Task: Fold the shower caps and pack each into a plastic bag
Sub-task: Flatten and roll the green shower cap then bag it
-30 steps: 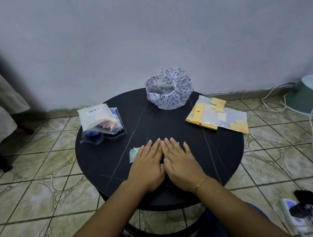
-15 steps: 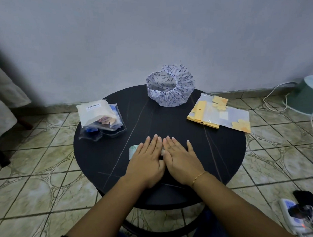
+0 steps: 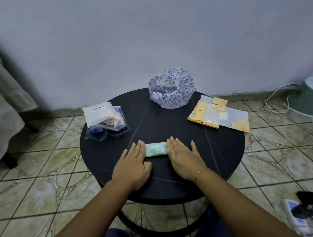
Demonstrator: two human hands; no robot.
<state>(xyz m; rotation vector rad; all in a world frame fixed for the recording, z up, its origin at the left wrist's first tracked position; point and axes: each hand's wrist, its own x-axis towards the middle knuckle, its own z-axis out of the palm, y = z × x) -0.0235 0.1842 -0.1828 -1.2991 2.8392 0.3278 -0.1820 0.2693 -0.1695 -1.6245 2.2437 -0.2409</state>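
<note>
folded cap (image 3: 156,149) between hands | open cap (image 3: 171,93) behind | bag (image 3: 219,114) right

My room at home, patterned beige floor tiles (image 3: 48,184), plain painted wall (image 3: 149,38), small round black side table (image 3: 224,160), white power strip (image 3: 295,214) on the floor

The round surface (image 3: 224,151) is black and matt with thin pale veins, like stone. The folded shower cap (image 3: 156,149) looks like thin, crinkled plastic film, white with a green print. The open shower cap (image 3: 172,98) is the same soft film, gathered and ruffled. The plastic bag (image 3: 221,115) is glossy and see-through. The floor tiles (image 3: 47,157) are glazed and faintly shiny
</note>
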